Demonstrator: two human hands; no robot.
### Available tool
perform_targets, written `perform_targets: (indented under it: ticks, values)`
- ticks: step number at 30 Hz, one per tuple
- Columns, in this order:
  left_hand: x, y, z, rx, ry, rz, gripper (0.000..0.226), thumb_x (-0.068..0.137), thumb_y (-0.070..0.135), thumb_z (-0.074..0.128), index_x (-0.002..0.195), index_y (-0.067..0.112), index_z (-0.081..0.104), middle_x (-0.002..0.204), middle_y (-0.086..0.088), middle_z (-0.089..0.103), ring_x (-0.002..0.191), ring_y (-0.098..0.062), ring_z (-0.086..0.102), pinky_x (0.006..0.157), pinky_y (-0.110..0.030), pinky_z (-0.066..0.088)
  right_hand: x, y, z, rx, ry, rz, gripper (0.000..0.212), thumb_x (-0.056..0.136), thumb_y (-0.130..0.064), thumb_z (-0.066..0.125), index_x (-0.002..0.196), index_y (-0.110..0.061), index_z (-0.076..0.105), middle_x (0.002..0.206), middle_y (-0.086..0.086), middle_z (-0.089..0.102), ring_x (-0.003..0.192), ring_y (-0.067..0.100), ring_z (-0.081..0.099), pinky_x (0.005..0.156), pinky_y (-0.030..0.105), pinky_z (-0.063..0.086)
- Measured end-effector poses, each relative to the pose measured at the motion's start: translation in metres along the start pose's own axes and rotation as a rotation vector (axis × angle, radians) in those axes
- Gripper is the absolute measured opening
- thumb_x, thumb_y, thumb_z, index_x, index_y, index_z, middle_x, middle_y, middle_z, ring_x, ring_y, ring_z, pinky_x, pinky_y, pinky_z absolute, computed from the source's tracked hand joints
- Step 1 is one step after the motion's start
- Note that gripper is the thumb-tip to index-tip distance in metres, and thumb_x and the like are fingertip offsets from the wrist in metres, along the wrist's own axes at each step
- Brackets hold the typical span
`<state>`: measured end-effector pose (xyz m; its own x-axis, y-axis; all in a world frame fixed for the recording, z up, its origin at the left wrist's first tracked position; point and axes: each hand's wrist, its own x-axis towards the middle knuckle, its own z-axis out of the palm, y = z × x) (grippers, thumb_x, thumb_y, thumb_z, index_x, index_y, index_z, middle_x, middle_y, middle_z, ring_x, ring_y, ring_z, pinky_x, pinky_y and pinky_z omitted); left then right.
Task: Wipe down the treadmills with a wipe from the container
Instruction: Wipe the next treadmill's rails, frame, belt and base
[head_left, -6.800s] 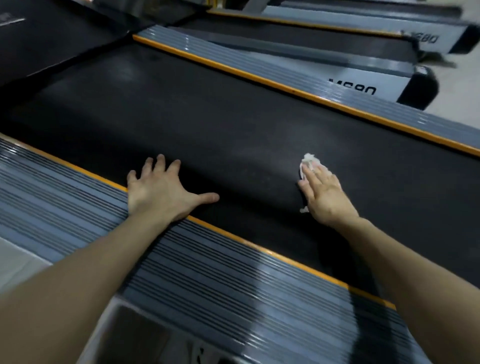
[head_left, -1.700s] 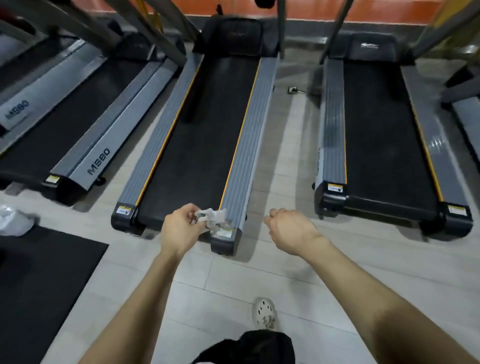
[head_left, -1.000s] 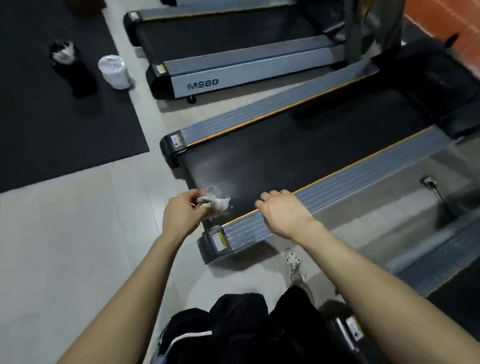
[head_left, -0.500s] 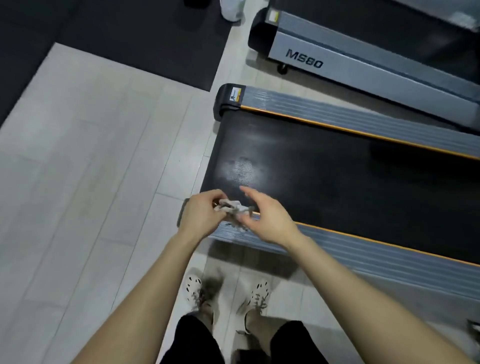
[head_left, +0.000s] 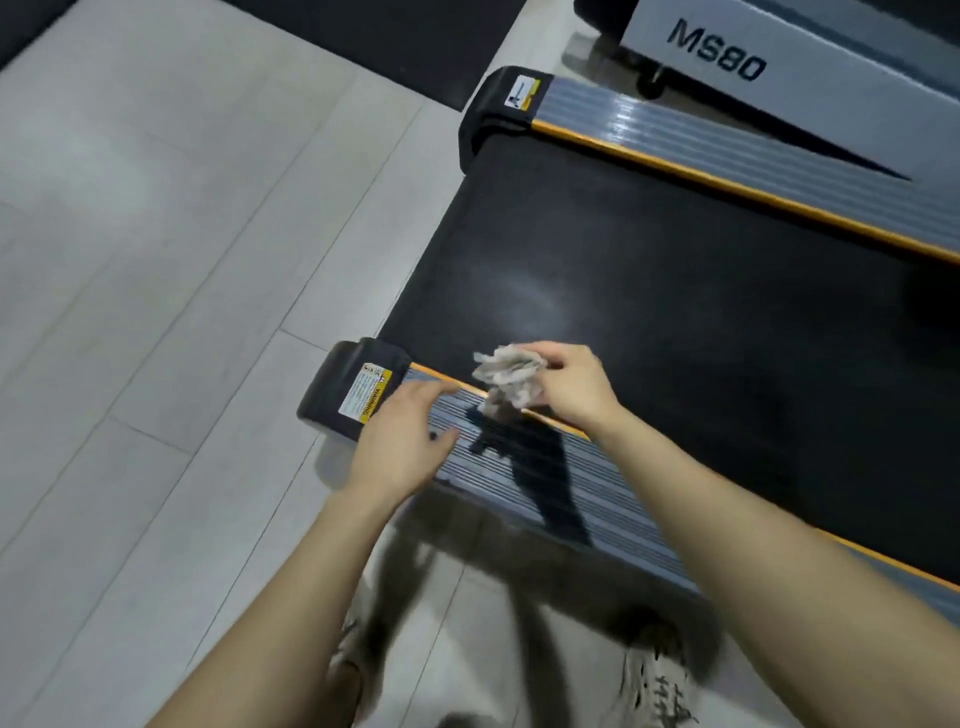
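A crumpled greyish-white wipe (head_left: 506, 373) hangs over the near orange-edged side rail (head_left: 524, 467) of the treadmill, pinched in my right hand (head_left: 574, 387). My left hand (head_left: 402, 434) hovers just left of it over the ribbed grey rail, fingers straight and empty. The black running belt (head_left: 649, 291) lies beyond both hands, with a faint damp sheen near its rear end. The wipe container is out of view.
The rail's black end cap (head_left: 337, 389) carries a yellow warning label. A second grey treadmill marked MS80 (head_left: 727, 52) stands beyond the far rail. Light floor tiles (head_left: 182, 260) spread to the left, a black mat (head_left: 389, 36) at top. My shoes show at the bottom.
The wipe has passed from my left hand to my right. My left hand has let go and opened over the rail. I have moved closer to the treadmill's rear end.
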<state>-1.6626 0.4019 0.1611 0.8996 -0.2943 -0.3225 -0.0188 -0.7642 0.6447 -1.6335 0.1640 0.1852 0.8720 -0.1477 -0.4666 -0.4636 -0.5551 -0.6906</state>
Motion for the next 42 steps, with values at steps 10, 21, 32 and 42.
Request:
perform_targets:
  ticks: [10, 21, 32, 42]
  values:
    - [0.046, -0.038, 0.152, 0.336, 0.451, 0.017, 0.046, 0.104, 0.053, 0.053, 0.138, 0.022, 0.061, 0.141, -0.003, 0.055, 0.132, -0.028, 0.051, 0.116, -0.050, 0.035, 0.060, 0.127, 0.002, -0.737, -0.024, -0.542, 0.039, 0.110, -0.040, 0.042, 0.118, -0.026, 0.078, 0.151, -0.006, 0.050, 0.132, 0.023, 0.047, 0.108, 0.044, 0.045]
    - [0.049, -0.049, 0.161, 0.294, 0.539, 0.084, 0.048, 0.103, 0.052, 0.053, 0.142, 0.026, 0.060, 0.155, 0.000, 0.050, 0.146, -0.024, 0.043, 0.124, -0.048, 0.031, 0.116, 0.127, 0.019, -0.704, -0.051, -0.851, 0.027, 0.105, -0.021, 0.059, 0.128, -0.022, 0.074, 0.128, -0.005, 0.051, 0.104, 0.021, 0.058, 0.086, 0.046, 0.056]
    - [0.051, -0.045, 0.161, 0.274, 0.552, 0.002, 0.054, 0.101, 0.056, 0.051, 0.149, 0.031, 0.055, 0.163, 0.006, 0.046, 0.155, -0.017, 0.035, 0.129, -0.047, 0.027, 0.137, 0.129, 0.023, -0.642, -0.053, -0.931, 0.025, 0.102, -0.018, 0.064, 0.122, -0.021, 0.081, 0.118, -0.004, 0.061, 0.112, 0.020, 0.058, 0.092, 0.040, 0.053]
    - [0.054, -0.043, 0.162, 0.272, 0.664, -0.210, 0.074, 0.096, 0.062, 0.047, 0.154, 0.015, 0.051, 0.164, -0.003, 0.044, 0.155, -0.021, 0.035, 0.134, -0.049, 0.014, 0.169, 0.077, 0.039, -0.786, -0.101, -0.860, 0.023, 0.099, -0.019, 0.066, 0.118, -0.024, 0.077, 0.122, 0.000, 0.063, 0.108, 0.026, 0.063, 0.087, 0.038, 0.050]
